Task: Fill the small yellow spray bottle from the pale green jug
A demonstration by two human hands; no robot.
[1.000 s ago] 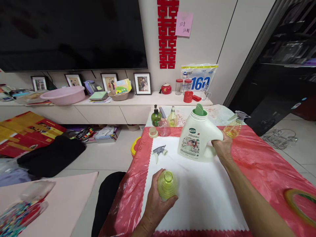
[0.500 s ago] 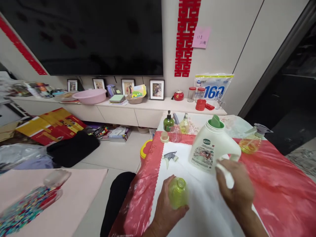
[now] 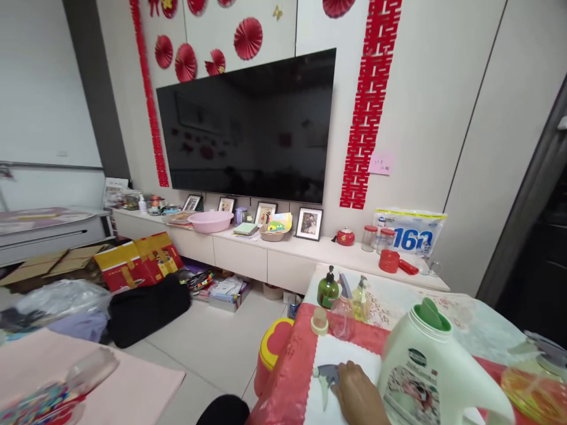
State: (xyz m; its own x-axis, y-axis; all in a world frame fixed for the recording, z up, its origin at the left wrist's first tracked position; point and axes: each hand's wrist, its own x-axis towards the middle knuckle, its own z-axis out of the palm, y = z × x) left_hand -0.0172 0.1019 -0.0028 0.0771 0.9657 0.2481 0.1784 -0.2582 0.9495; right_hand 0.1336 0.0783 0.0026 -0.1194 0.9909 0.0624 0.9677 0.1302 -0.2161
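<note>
My right hand (image 3: 359,396) shows at the bottom edge, fingers lying over the right end of a grey spray head (image 3: 325,375). The spray head rests on the white cloth (image 3: 330,354). Whether the fingers have closed on it cannot be told. Just right of the hand stands a big white detergent jug (image 3: 420,378) with a green cap. My left hand and the yellow-green bottle it held are out of view.
Small bottles (image 3: 343,298) and a cream cap (image 3: 319,321) stand at the table's far end. A spray bottle with yellow liquid (image 3: 534,383) sits at the right. A red-and-yellow stool (image 3: 274,348) stands beside the table. Boxes and bags lie on the floor to the left.
The camera has tilted up toward the TV wall. My right hand has left the jug handle and moved left onto the spray head. My left hand has dropped out of view.
</note>
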